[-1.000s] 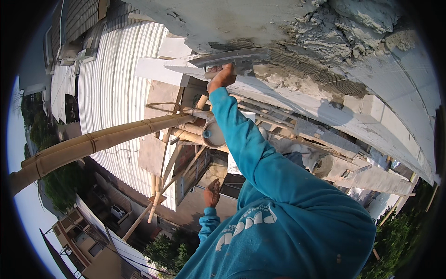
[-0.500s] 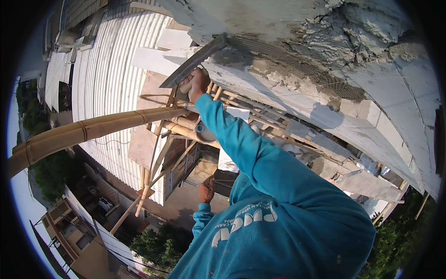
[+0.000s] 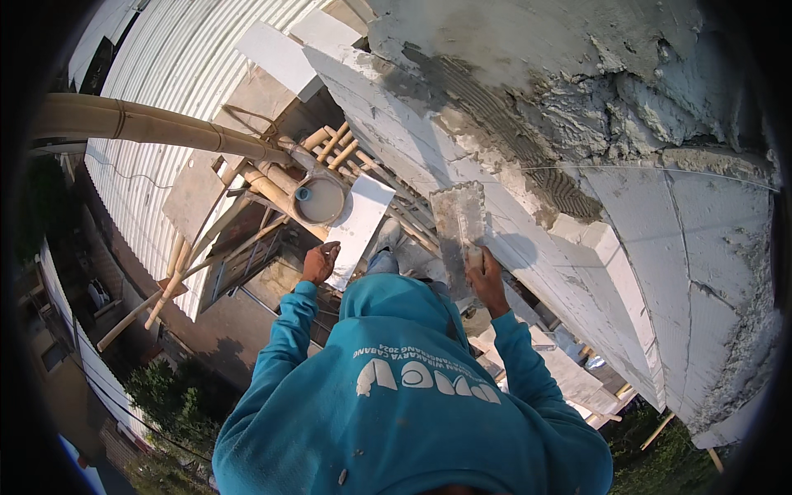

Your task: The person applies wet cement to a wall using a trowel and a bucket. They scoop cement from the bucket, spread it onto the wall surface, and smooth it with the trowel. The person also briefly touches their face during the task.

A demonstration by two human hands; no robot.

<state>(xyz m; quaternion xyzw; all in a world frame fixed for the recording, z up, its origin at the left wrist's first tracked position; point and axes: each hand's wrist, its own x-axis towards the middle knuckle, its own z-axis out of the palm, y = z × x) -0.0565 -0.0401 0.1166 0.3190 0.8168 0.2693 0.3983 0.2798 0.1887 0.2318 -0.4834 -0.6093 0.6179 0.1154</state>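
My right hand [image 3: 487, 279] is closed around the handle of a notched trowel [image 3: 459, 216], a flat rectangular metal blade smeared with grey mortar. The blade hangs in front of my body, beside the wall and apart from it. My left hand [image 3: 320, 263] has loosely bent fingers, with nothing visible in them, by the lower end of a white board [image 3: 363, 221]. To the right, the white block wall [image 3: 610, 239] carries a band of combed grey mortar [image 3: 536, 153] in ridges. Thicker, rough mortar [image 3: 652, 91] covers the upper part.
A round bucket [image 3: 334, 216] of cloudy liquid, with a small blue cup-like item [image 3: 304, 194] inside, stands by bamboo scaffolding. A thick bamboo pole [image 3: 165, 129] crosses on the left, above a corrugated white roof [image 3: 198, 49]. A thin string [image 3: 660, 167] runs along the wall. Ground lies far below.
My right hand has drawn the trowel away from the far end of the wall, back near my body. My left hand has come up beside the white board. The view has shifted.
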